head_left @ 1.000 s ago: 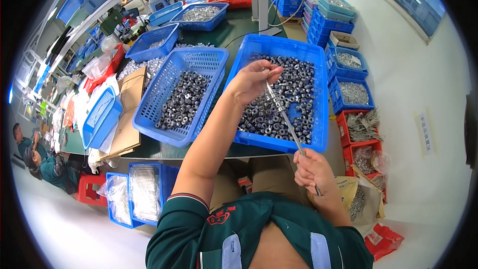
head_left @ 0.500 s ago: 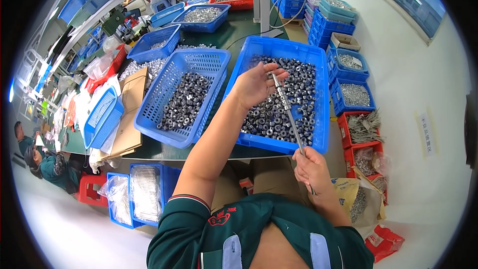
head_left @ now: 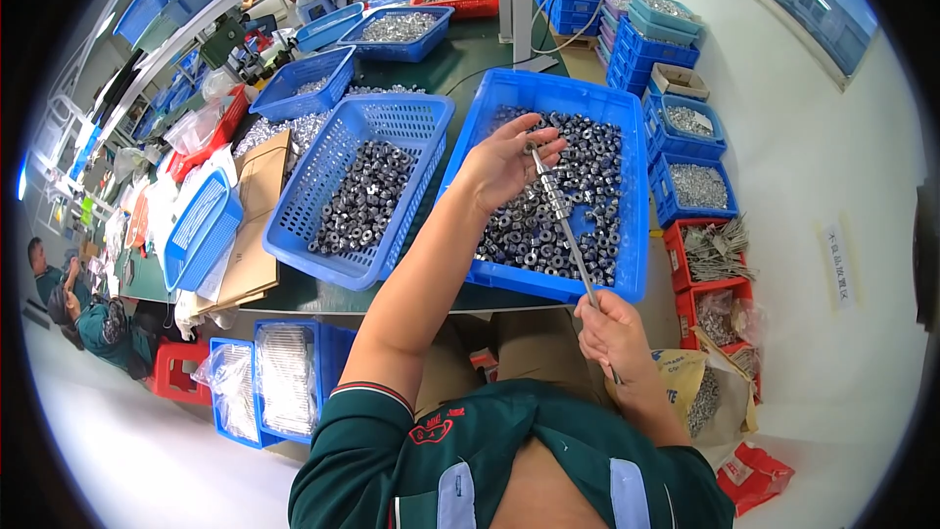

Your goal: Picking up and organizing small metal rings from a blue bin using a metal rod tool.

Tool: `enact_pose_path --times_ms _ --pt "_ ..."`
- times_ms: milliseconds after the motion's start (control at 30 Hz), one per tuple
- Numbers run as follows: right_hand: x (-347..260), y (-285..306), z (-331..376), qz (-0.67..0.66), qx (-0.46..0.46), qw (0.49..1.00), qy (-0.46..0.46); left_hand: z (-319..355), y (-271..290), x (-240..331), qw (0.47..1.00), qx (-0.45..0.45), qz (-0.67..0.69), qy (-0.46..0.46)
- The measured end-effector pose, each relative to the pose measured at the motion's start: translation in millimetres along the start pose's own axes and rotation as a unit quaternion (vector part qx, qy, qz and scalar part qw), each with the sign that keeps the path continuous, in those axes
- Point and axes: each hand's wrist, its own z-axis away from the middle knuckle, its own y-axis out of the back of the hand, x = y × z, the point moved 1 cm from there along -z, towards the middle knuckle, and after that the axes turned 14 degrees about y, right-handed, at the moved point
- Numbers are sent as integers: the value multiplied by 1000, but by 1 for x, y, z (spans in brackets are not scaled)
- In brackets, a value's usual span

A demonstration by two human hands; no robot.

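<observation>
Head camera: a slender grey metal rod [head_left: 577, 253], several shiny silver rings [head_left: 554, 194] threaded near its upper end, slants from eleven o'clock to five, its upper part above a large blue plastic tub [head_left: 634, 206]. The person's right hand [head_left: 612, 335] is closed around the rod's lower part; the left hand [head_left: 501, 167], palm up with fingers parted, surrounds its tip, though whether they touch cannot be told. Dark metal rings [head_left: 504, 247] fill much of the tub. Outward from the rod, a blue perforated plastic basket [head_left: 392, 118] of similar rings sits near ten o'clock on the green tabletop [head_left: 475, 47], flat brown cardboard [head_left: 257, 235] at nine. Red plastic bins [head_left: 683, 260] stand at three; blue plastic crates holding pale rods [head_left: 286, 387], at eight.
</observation>
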Motion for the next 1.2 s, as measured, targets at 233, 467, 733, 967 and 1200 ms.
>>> enact_pose_path --times_ms 233,467,733,967,1200 --pt "-2 -3 0 2 2 1000 -5 0 1 0 999 -29 -24 -1" --pt "-3 -6 -3 3 8 1000 -3 2 -2 0 998 -52 -18 -2" --pt "-1 -11 -5 31 5 1000 3 4 -4 5 997 -58 41 -31" --pt "-4 -12 -11 -11 0 1000 20 -1 0 -2 991 -125 -14 45" --pt "-8 -23 -24 17 -2 999 28 15 -6 8 987 69 -147 0"
